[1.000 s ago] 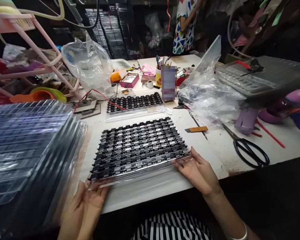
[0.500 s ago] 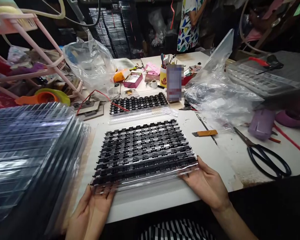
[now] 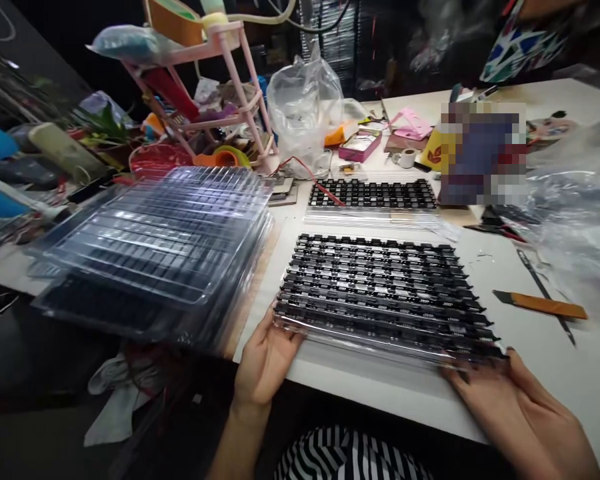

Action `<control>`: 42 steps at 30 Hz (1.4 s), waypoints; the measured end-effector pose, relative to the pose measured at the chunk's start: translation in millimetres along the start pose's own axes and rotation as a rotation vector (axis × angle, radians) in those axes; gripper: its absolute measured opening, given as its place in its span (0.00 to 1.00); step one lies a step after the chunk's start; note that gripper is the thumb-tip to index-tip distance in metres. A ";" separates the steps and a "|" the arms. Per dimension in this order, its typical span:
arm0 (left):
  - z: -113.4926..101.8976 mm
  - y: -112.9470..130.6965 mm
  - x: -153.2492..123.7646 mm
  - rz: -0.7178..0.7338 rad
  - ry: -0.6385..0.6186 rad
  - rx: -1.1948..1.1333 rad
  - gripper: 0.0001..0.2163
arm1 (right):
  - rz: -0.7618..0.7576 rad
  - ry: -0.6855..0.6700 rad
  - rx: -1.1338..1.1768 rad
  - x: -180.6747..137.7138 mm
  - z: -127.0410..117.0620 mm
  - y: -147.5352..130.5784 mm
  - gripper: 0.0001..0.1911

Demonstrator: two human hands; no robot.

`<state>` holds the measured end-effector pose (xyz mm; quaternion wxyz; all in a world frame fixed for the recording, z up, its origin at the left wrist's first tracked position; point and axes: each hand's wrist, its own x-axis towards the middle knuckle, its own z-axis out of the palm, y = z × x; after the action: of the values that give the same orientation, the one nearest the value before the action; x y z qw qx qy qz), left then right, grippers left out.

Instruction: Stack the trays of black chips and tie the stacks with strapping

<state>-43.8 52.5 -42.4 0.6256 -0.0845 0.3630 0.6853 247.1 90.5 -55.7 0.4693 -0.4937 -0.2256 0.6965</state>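
A clear plastic tray filled with rows of small black components lies on the white table in front of me. My left hand grips its near left corner, fingers curled under the edge. My right hand holds the near right corner, thumb on the rim. The tray's near edge looks slightly raised off the table. A second, narrower tray of black components lies just behind it.
A tall stack of clear empty trays sits to the left. Behind are a pink rack, a plastic bag, a pink tin and a cup of pens. An orange-handled blade and crumpled plastic lie right.
The view has swung left, bringing the tray stack and pink rack toward the centre. Both hands keep their grip on the tray's near corners; the scissors have left the picture.
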 end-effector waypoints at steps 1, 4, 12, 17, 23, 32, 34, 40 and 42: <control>-1.1 0.1 -0.8 -0.001 -0.016 0.011 0.17 | -0.010 0.009 -0.044 -0.4 -2.3 0.9 0.18; -4.4 0.7 -2.5 -0.016 -0.036 0.030 0.17 | 0.035 0.049 -0.080 -1.0 -12.1 1.9 0.18; -4.5 2.8 -2.5 -0.046 -0.032 0.004 0.18 | 0.168 0.155 0.181 -3.8 -8.8 -7.9 0.18; -5.1 2.7 -0.5 -0.070 -0.036 0.013 0.19 | 0.093 0.065 0.220 -3.7 -3.6 -5.7 0.17; -7.9 1.8 0.0 -0.055 -0.014 0.015 0.18 | 0.057 0.005 0.218 -3.7 -6.1 -3.7 0.16; -4.5 1.0 2.1 0.017 0.011 0.067 0.19 | 0.076 -0.091 0.121 -4.8 -17.0 -19.7 0.12; -4.1 1.0 2.5 0.037 0.020 0.080 0.19 | 0.080 -0.149 0.127 -3.5 -19.3 -20.3 0.13; -0.1 1.2 2.7 0.086 0.032 0.165 0.20 | 0.059 -0.258 0.209 1.1 -22.1 -17.8 0.15; 2.7 1.4 3.3 0.075 0.090 0.171 0.21 | 0.051 -0.280 0.218 2.4 -22.8 -17.0 0.15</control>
<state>-44.9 56.8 -41.7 0.5878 -0.0479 0.4506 0.6702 274.8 96.9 -53.0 0.4663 -0.3436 -0.1995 0.7904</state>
